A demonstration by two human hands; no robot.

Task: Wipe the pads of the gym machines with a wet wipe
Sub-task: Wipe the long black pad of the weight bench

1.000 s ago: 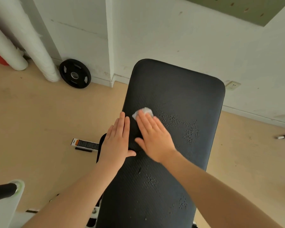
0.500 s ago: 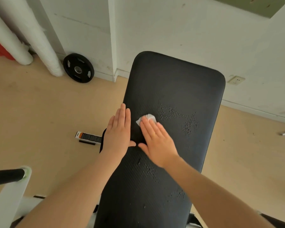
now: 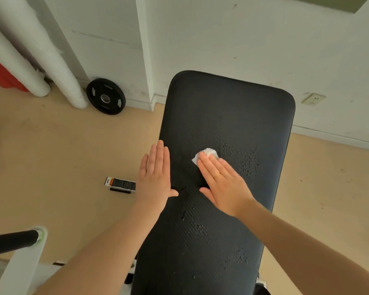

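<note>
- Right hand (image 3: 223, 184) flat, fingers straight, pressing wet wipe (image 3: 205, 155) onto bench pad (image 3: 226, 109) mid-surface; prob. for even pressure w/ droplets (image 3: 248, 161) just beside
- Left hand (image 3: 156, 177) flat, holding nothing, on pad's left edge; likely bracing

A crumpled white wet wipe (image 3: 205, 154) lies on the black, droplet-speckled bench pad (image 3: 226, 116), near its middle.

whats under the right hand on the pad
A white wet wipe pokes out past the fingertips of the flat right hand, lying on the black pad. The rest of the wipe is covered by the hand.
</note>
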